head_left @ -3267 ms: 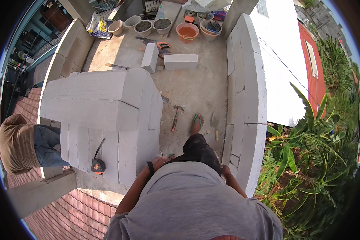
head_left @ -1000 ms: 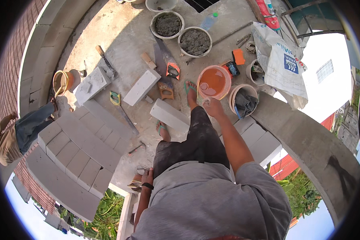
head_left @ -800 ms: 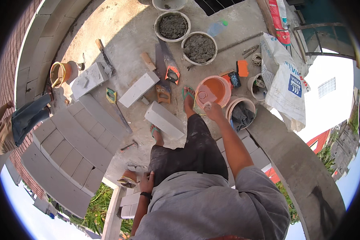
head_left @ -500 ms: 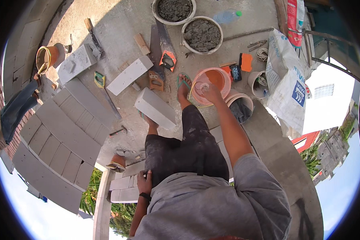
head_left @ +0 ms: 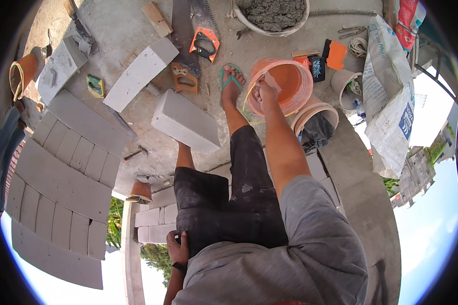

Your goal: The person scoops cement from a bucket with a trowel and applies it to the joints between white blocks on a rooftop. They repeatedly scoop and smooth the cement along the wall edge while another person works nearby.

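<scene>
My right hand (head_left: 265, 96) is closed at the near left edge of a pinkish-orange bucket (head_left: 304, 84), seemingly gripping its rim. Reddish-orange inside and holding what looks like water, the bucket leans slightly, with a yellow handle hanging at its left side. My left hand (head_left: 177, 249), with a dark wristband, rests against my black shorts at the hip, its fingers laid on the cloth and holding nothing. Right beside the orange bucket stands a pale bucket (head_left: 332, 113) with a black plastic bag inside.
Grey mortar fills a bucket (head_left: 305, 20) at the far side. Pale blocks (head_left: 188, 119) and handsaws (head_left: 205, 44) lie on the floor to the left, near stacked blocks (head_left: 61, 173). A white sack (head_left: 389, 91) stands at right. Another person's legs (head_left: 7, 132) show far left.
My right hand has moved from inside the orange bucket to its near left edge and closed there. The bucket looks more tilted. My view has shifted nearer; my left hand stays at the hip.
</scene>
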